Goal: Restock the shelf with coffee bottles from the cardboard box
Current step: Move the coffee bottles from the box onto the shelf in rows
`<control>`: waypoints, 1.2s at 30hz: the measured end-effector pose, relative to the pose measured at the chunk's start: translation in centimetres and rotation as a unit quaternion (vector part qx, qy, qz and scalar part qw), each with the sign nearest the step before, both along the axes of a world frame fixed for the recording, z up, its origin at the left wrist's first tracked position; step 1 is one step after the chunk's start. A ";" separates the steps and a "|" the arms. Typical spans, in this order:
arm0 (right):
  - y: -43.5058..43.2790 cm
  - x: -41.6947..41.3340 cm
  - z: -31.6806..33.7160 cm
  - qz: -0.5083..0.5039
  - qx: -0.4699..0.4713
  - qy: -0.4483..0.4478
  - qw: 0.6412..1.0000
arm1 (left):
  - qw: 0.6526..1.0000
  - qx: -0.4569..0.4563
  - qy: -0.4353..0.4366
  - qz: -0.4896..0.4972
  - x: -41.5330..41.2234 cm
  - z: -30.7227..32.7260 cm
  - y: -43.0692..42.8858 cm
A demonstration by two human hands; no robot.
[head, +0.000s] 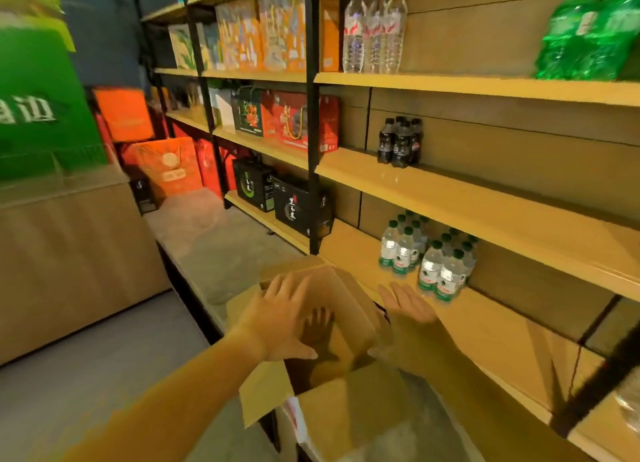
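Cardboard box (pixel 346 402): open, flaps out, only bare cardboard showing inside.
Left hand (pixel 277 319): over the opening, fingers straight and spread.
Right hand (pixel 408 319): by the right flap, fingers straight.
Coffee bottles (pixel 400 143): clustered upright (caps up) on the middle shelf (pixel 485 198).

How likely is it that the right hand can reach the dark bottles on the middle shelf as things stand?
Probably yes. The right hand is open and empty beside the cardboard box, and the dark bottles stand on an open-fronted shelf higher up, with nothing visible between hand and bottles.
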State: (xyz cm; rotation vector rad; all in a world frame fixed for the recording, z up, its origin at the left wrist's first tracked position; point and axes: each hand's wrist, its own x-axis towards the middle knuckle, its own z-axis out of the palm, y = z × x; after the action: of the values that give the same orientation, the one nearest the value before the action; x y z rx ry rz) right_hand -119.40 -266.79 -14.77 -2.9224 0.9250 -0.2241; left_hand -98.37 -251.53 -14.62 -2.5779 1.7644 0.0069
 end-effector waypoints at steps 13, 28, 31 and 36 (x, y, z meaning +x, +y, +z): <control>-12.3 18.5 -13.7 0.120 0.130 0.115 0.978 | 0.890 -0.021 0.341 0.303 3.6 -17.3 -9.9; -18.1 34.4 -27.5 0.136 0.338 0.105 0.925 | 0.662 -0.191 0.501 0.524 9.9 -30.0 -17.2; -18.5 36.6 -29.7 0.130 0.400 0.097 0.902 | 0.633 -0.259 0.512 0.520 10.9 -30.6 -18.5; -18.4 39.9 -34.1 0.128 0.488 0.091 0.858 | 0.586 -0.314 0.505 0.550 12.1 -33.1 -19.3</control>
State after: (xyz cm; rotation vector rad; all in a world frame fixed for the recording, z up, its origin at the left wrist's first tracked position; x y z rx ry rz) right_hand -79.46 -285.23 -48.89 -2.0641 0.4282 0.4276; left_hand -86.31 -270.79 -47.76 -4.0526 -0.6003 1.2498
